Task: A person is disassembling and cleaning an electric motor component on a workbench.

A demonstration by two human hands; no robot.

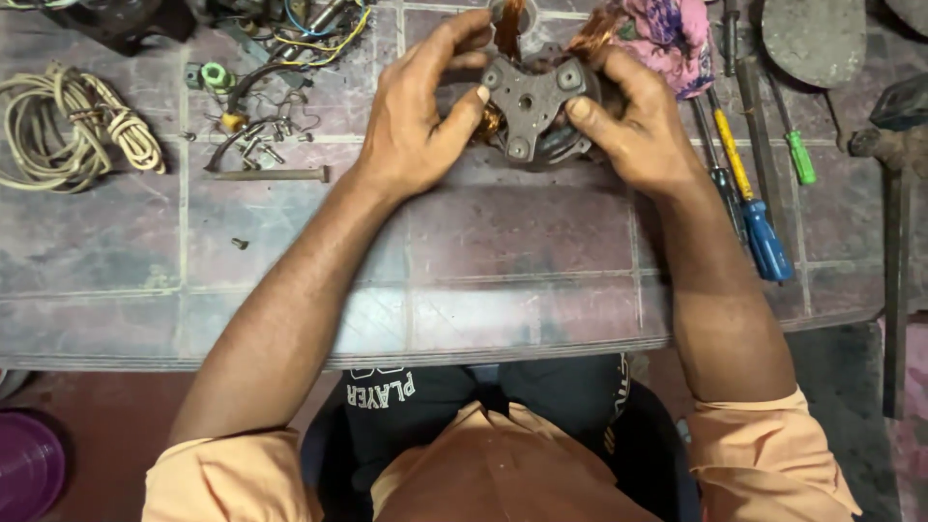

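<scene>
Both hands gripping motor stator (pixel 527 106): left hand (pixel 418 116) fingers curling over its top, thumb pressing bracket. Right hand (pixel 643 130) clenching opposite side, screwdrivers (pixel 749 198) lying just beyond its knuckles.

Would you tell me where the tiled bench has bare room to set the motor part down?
The widest bare patch is the tiles between both forearms, below the motor part gripped by the left hand and right hand. Crowded: coiled cord and loose screws left, screwdrivers right.
</scene>
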